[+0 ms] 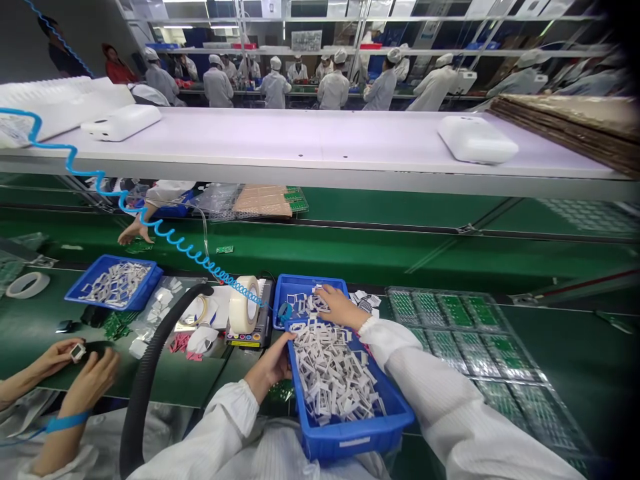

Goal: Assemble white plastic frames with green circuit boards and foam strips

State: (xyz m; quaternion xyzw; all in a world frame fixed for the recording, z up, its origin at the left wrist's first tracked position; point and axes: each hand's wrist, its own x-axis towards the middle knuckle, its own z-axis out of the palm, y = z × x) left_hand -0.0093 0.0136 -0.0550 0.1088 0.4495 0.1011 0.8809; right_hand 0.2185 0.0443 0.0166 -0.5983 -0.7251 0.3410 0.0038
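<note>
A large blue bin (357, 437) heaped with small white plastic frames (333, 377) sits before me, its far end against a smaller blue bin (310, 281). My left hand (274, 363) grips the large bin's left edge near its far corner, thumb over the rim. Where the bins meet, my right hand (343, 308) lies over white frames with its fingers stretched to the left. The fingertips are partly hidden among the pieces. More white frames (300, 305) lie inside the smaller bin.
Trays of green circuit boards (457, 310) lie at right. To the left are a tape roll (244, 313), a black flexible hose (150, 373) and another blue bin (113, 303). A co-worker's hands (85, 373) hold a small part. A shelf (310, 137) spans above; a blue coiled cord (180, 245) hangs across.
</note>
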